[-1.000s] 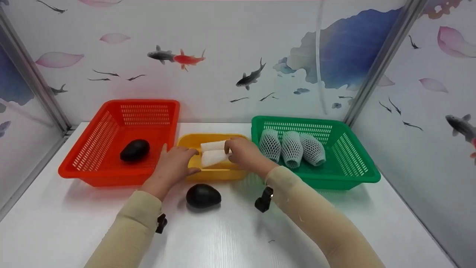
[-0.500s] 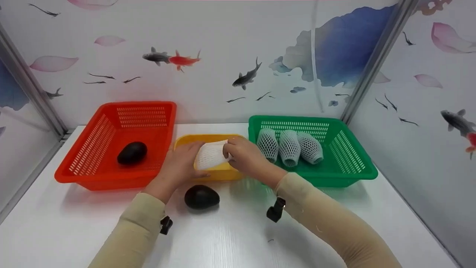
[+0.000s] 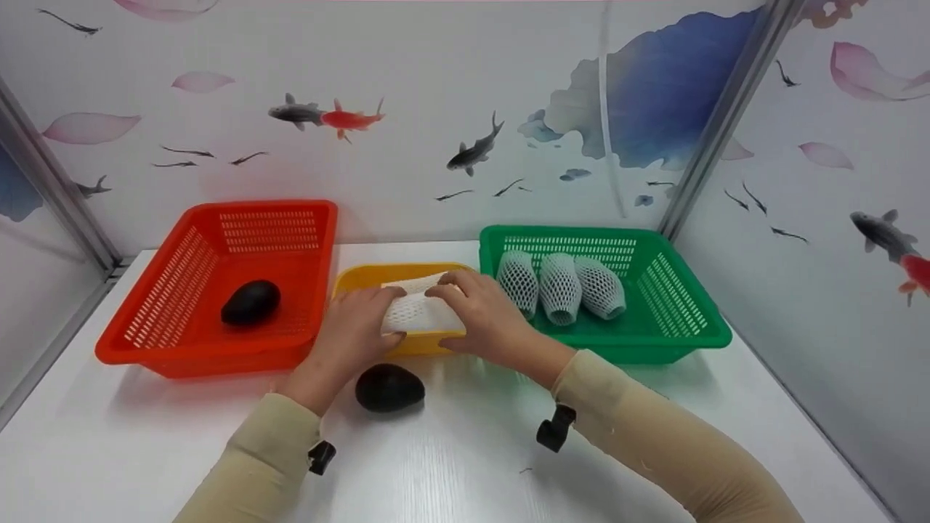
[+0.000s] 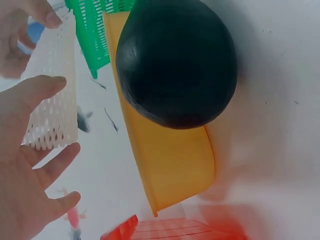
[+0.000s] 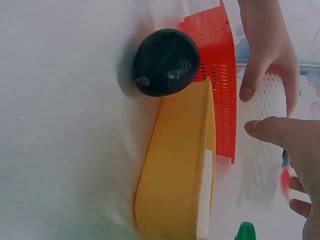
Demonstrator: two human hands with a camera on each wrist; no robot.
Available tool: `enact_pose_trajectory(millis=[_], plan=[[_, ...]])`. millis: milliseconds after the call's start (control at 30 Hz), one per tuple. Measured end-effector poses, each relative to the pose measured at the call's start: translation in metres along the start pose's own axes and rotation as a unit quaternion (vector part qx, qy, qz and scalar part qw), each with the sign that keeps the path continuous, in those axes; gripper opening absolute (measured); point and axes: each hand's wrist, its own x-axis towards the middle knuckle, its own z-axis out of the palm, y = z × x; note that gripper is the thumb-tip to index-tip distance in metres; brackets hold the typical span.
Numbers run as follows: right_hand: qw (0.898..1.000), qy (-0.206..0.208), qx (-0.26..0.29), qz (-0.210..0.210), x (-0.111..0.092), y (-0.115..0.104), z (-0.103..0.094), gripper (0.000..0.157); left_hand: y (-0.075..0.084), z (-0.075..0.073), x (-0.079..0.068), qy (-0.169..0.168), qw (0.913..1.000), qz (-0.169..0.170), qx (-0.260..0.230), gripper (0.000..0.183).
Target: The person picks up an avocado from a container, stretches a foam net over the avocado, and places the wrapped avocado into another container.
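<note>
A white foam net sleeve [image 3: 415,311] is held between both hands above the yellow basket [image 3: 352,277]. My left hand [image 3: 350,328] grips its left end between thumb and fingers. At the other end, my right hand [image 3: 495,319] holds the sleeve with the thumb on the near side, as the right wrist view shows; some fingertips are hidden behind the net [image 5: 259,170]. On the table just in front of the yellow basket lies a dark, smooth avocado [image 3: 390,388], apart from both hands. It looms large in the left wrist view.
To the left stands a red basket [image 3: 211,356] with one dark avocado [image 3: 251,302] inside. A green basket [image 3: 676,341] on the right holds three net-wrapped fruits [image 3: 560,289]. More white net material [image 5: 205,192] shows in the yellow basket. A patterned wall [image 3: 407,189] rises behind.
The net sleeve has been lifted from the yellow basket. My left hand has closed in on its left end, while my right hand has spread its grip along the right end.
</note>
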Motion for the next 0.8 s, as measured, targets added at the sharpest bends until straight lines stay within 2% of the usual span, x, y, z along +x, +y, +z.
enact_pose_trajectory(millis=[167,300,467,600,800], plan=[[0.998,-0.051,-0.035,0.013,-0.005,-0.011,-0.003,0.084,0.009,0.002,-0.011,0.022,0.9984,0.05,0.013,0.06],[0.993,-0.095,-0.057,0.025,-0.007,-0.021,-0.005,0.087,0.016,0.004,-0.02,0.06,0.9931,0.096,0.031,0.057],[0.99,-0.119,-0.063,0.038,-0.006,-0.032,-0.004,0.087,0.018,0.006,-0.031,0.105,0.9852,0.134,0.025,0.052],[0.989,-0.13,-0.051,0.046,-0.01,-0.035,-0.003,0.081,0.02,0.008,-0.039,0.099,0.9872,0.125,0.002,0.06],[0.99,-0.128,-0.029,0.054,-0.023,-0.03,-0.005,0.071,0.019,0.013,-0.049,0.036,0.9962,0.075,-0.027,0.085]])
